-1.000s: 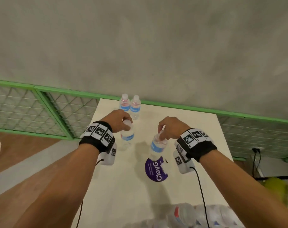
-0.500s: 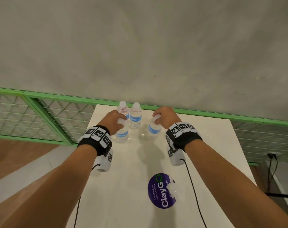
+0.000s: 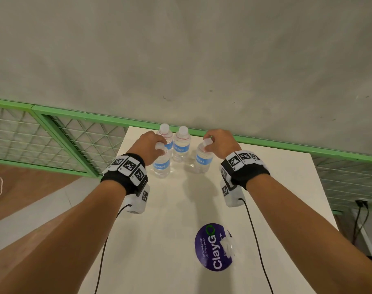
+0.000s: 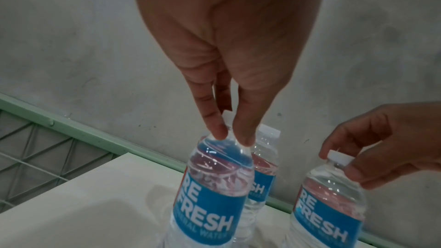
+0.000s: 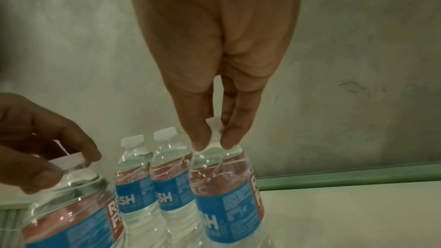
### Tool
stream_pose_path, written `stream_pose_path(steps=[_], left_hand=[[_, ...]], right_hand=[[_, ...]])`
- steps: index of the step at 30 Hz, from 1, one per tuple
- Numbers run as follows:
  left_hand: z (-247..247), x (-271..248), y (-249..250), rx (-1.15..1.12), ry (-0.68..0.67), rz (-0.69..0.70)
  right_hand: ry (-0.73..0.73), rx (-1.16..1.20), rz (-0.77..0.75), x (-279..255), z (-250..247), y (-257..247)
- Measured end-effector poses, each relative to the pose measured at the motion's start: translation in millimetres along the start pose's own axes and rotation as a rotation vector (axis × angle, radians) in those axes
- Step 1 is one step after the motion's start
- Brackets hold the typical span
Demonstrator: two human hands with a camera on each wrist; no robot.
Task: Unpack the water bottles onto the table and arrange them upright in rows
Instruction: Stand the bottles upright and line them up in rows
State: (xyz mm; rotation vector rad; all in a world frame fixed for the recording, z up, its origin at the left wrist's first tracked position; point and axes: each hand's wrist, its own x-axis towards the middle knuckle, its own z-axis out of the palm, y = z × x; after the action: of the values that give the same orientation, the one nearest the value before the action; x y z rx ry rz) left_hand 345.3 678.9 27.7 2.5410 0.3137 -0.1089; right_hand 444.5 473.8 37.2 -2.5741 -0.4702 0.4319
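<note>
My left hand [image 3: 149, 145] pinches a water bottle [image 3: 162, 164] by the neck, near-left, starting row two | right hand [image 3: 220, 142] pinches another bottle [image 3: 202, 161] by the cap, extending the far pair [image 3: 174, 143] rightward on the table [image 3: 276, 187].

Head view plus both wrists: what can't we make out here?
- Bottle bases: left hand's bottle and right hand's bottle are cut off by the wrist views' bottom edges, so whether they touch the table is unclear.
- Sticker small print: too small, head view.
- Bottle pack: out of frame.
</note>
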Motion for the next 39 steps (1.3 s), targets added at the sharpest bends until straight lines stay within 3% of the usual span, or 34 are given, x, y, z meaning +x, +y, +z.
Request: stream_pose_path(steps=[39], left_hand=[[-3.9, 13.5, -15.9, -0.023, 0.008, 0.044]], right_hand=[[0.015, 0.079, -0.058, 28.2, 2.8, -10.1]])
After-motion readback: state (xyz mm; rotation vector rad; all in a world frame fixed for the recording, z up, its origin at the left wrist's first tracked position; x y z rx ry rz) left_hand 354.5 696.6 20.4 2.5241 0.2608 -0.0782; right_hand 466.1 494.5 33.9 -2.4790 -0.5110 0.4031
